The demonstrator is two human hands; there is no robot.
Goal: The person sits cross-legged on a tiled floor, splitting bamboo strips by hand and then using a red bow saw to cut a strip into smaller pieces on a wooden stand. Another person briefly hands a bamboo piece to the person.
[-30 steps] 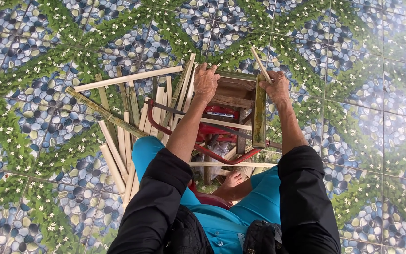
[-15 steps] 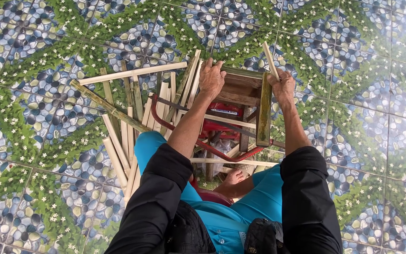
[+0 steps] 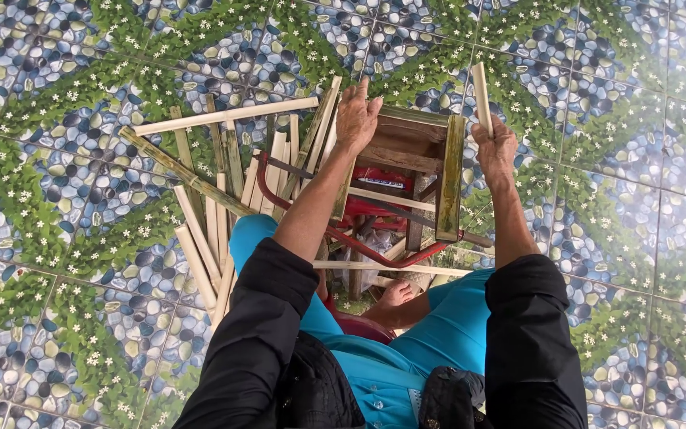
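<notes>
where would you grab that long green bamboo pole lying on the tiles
Grip the green bamboo pole near its bare upper-left end, coming from above: it lies flat on the tiled floor, and its lower end runs under the pale split strips.

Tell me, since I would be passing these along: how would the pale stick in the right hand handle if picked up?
The pale stick looks straight and thin, so probably stiff and light. The right hand holds it upright by one end alone, suggesting little weight. Its rounded look means it may roll on the tiled floor.
</notes>
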